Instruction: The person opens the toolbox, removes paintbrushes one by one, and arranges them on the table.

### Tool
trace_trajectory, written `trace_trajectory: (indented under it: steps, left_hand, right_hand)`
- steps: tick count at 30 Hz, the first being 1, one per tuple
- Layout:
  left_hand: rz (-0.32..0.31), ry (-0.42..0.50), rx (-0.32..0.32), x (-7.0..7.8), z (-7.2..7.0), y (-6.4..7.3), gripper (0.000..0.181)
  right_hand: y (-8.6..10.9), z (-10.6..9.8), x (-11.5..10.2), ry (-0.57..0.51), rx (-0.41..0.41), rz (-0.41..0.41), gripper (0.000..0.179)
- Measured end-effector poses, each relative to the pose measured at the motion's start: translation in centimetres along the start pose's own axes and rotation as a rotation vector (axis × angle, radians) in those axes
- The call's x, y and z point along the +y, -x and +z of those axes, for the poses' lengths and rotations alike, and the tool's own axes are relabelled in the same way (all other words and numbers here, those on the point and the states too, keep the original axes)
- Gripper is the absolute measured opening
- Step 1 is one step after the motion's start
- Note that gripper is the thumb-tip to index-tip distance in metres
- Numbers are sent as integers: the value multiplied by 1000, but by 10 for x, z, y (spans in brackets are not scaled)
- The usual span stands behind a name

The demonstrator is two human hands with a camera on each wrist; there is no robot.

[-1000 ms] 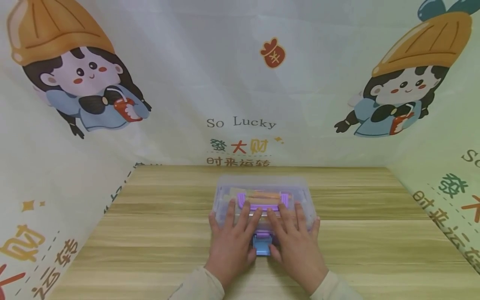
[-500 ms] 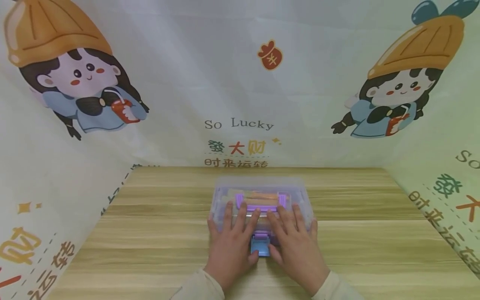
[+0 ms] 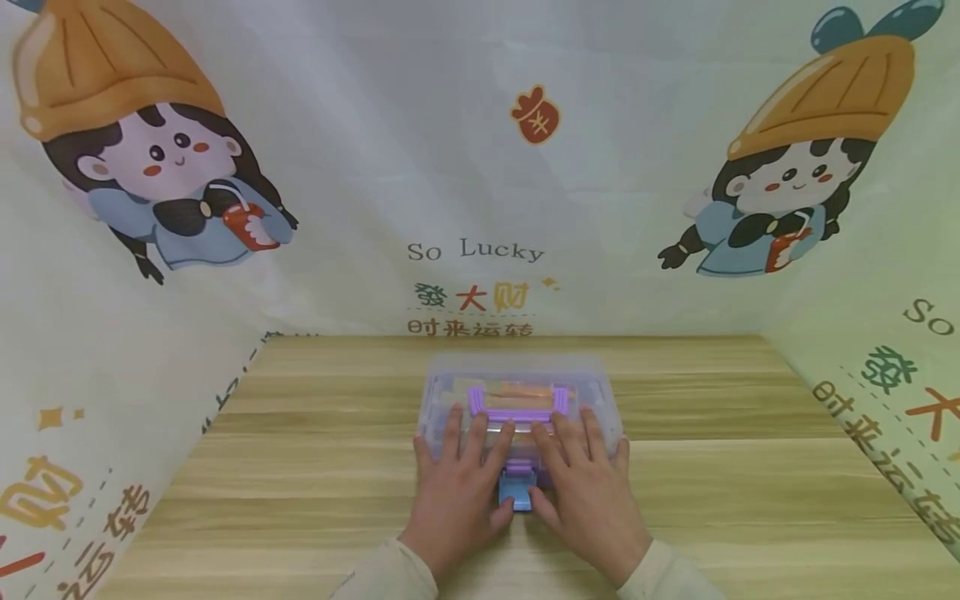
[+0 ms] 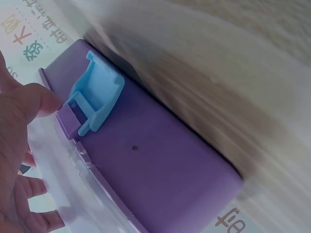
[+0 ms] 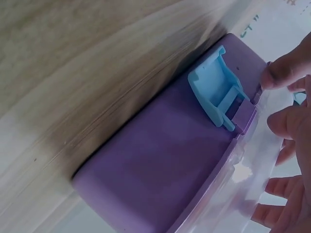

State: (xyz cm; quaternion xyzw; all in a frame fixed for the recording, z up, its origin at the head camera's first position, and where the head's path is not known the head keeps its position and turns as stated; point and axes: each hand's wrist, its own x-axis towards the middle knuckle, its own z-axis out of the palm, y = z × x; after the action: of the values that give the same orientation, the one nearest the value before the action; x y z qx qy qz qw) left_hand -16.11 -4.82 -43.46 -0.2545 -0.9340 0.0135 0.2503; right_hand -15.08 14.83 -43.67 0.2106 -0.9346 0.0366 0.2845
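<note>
A storage box (image 3: 517,367) with a clear lid and a purple base stands on the table in the head view. A purple handle (image 3: 517,414) lies on top of the lid. At the front, a blue latch (image 3: 516,490) hangs swung out from its purple tab, as both wrist views show. My left hand (image 3: 459,504) rests on the left half of the lid with spread, straight fingers, its thumb beside the latch. My right hand (image 3: 588,504) lies likewise on the right half, thumb near the latch's other side. Orange and pale contents show blurred through the lid.
The box sits on a wood-grain table (image 3: 735,467). A printed cloth (image 3: 360,125) with cartoon figures and lettering hangs behind the table and along both sides.
The fingertips have drawn back slightly from the handle, and the left thumb overlaps the latch's edge more. The head view has shifted a little. The latch stays swung out.
</note>
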Motion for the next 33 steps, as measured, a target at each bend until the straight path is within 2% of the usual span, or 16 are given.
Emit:
trace_trajectory:
  steps: [10,16,22,25,33]
  left_hand:
    - [-12,-3,16,2,-4,2,90]
    - [-11,17,-3,-1,-4,10,91]
    - [-14,85,-24,-7,-3,13,106]
    - [-6,91,-9,-8,-2,12,106]
    - [34,62,58,-8,-2,11,99]
  right_hand:
    - [1,-2,-2,-1,49,-3,65]
    - [4,-3,4,-92,88,10,64]
    - [2,-2,10,-109,15,14,79]
    - [0,0,11,-99,3,6,80]
    - [2,2,12,-87,66,-9,72]
